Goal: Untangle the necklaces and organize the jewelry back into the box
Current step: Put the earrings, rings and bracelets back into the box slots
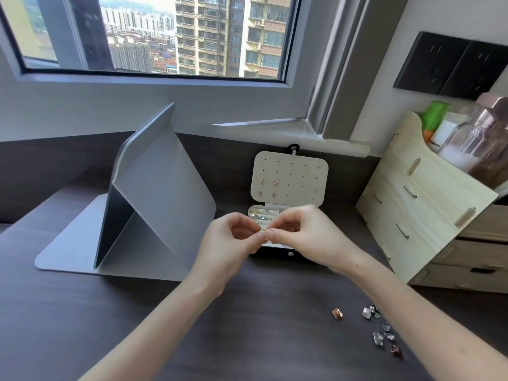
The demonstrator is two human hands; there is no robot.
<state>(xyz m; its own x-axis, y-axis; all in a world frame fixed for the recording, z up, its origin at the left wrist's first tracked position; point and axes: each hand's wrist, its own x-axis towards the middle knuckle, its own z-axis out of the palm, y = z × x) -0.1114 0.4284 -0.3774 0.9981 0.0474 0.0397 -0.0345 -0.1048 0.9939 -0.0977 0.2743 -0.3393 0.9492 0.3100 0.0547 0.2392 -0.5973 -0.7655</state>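
While the jewelry box (290, 171) lies open at the far edge of the desk (247, 334), left hand (228, 244) and right hand (309, 237) meet over its tray, curled fingertips of both pinching one tiny gold piece (264, 230); loose jewelry (380, 334) lies beside the right forearm.

Over the open jewelry box (290, 171), which sits near the bench's (82, 325) back edge, the left hand (231, 240) and right hand (308, 235) together pinch a tiny gold piece (264, 230) at their fingertips. Loose jewelry (380, 329) lies scattered toward the front right corner.
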